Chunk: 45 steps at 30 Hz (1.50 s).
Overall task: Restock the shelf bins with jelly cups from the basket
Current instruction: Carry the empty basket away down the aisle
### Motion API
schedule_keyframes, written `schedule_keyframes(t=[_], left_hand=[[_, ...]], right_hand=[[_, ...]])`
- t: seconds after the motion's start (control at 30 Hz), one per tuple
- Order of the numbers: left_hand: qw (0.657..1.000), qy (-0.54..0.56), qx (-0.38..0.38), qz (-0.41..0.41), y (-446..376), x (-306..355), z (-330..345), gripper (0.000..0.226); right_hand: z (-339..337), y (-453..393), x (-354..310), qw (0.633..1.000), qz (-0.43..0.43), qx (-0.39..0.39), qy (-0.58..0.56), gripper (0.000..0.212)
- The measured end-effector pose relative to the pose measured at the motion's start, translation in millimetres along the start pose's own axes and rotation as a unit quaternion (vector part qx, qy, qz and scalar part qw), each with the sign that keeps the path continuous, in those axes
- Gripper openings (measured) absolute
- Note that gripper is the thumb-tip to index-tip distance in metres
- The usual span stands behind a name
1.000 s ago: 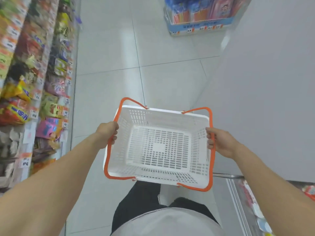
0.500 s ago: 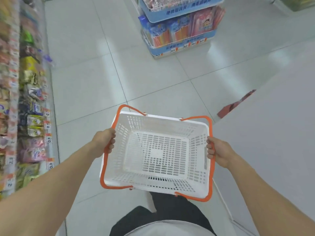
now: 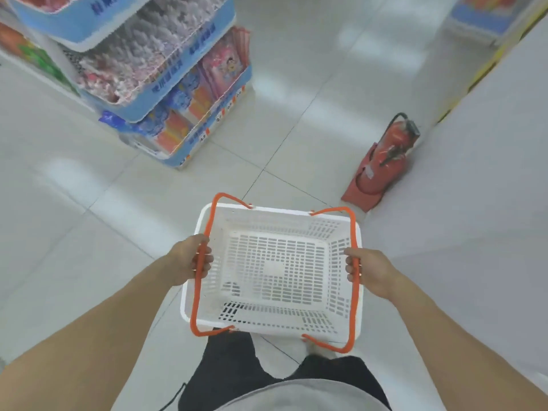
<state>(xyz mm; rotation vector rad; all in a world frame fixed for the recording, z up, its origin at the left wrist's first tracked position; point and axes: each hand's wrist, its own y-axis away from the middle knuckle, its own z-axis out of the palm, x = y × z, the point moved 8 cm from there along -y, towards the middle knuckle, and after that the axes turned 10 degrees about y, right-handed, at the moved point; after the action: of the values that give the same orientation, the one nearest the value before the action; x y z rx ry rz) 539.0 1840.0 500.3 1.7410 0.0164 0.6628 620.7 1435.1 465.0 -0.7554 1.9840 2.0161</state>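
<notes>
A white slotted plastic basket (image 3: 275, 271) with 2 orange handles was held level above the pale tiled floor (image 3: 296, 114); the left hand (image 3: 189, 262) had its fingers curled round the left handle, the right hand (image 3: 367, 271) round the right; a red fire extinguisher (image 3: 382, 161) stood near a blue tiered display rack (image 3: 189, 93).

The blue display stand (image 3: 166, 93) carries blurred Chinese lettering on its tray fronts and small price tags (image 3: 219, 118) along its base; none is legible.
</notes>
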Motion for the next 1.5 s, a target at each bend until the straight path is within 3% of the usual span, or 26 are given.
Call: schedule_keyframes(t=[0.17,0.27,0.47,0.67,0.83,0.93,1.03,1.13,1.23,1.37,1.5], left_hand=[[0.986,-0.14,-0.087,0.013,-59.3,127.0,61.3,0.022],[0.956,-0.268,-0.122,-0.004,-76.8,184.7,122.9,0.022],[0.874,-0.437,-0.209,0.013,-109.8,235.8,263.2,0.024],[0.834,-0.493,-0.24,0.056,-164.5,249.3,390.0,0.011],[0.748,-0.604,-0.271,0.051,-224.5,218.2,472.2,0.011],[0.656,-0.686,-0.3,0.093,-273.4,185.3,518.9,0.025],[0.566,-0.732,-0.341,0.165,-316.6,148.6,565.4,0.017],[0.488,-0.757,-0.365,0.235,-361.4,121.4,605.6,0.01],[0.451,-0.763,-0.376,0.271,-400.8,110.4,634.3,0.008],[0.414,-0.771,-0.376,0.306,-434.0,110.8,660.1,0.024],[0.357,-0.81,-0.302,0.354,-447.6,133.0,667.5,0.058]], right_hand=[[19.0,-5.6,-14.0,0.987,0.001,0.085,-0.137,0.009],[25.9,-4.9,-2.3,0.965,0.035,0.124,-0.23,0.004],[35.1,-31.7,14.6,0.903,0.061,0.191,-0.379,0.011],[52.1,-106.6,29.6,0.81,0.119,0.249,-0.517,0.013],[69.2,-165.8,47.3,0.722,0.185,0.281,-0.605,0.014],[78.0,-204.3,63.2,0.667,0.207,0.292,-0.654,0.009],[79.9,-248.2,76.3,0.633,0.201,0.309,-0.68,0.003],[82.0,-292.5,97.4,0.597,0.202,0.339,-0.699,0.013],[87.3,-327.9,118.0,0.563,0.188,0.378,-0.71,0.019],[96.2,-348.1,143.9,0.497,0.172,0.449,-0.723,0.02],[139.9,-344.9,166.0,0.425,0.303,0.485,-0.701,0.013]])
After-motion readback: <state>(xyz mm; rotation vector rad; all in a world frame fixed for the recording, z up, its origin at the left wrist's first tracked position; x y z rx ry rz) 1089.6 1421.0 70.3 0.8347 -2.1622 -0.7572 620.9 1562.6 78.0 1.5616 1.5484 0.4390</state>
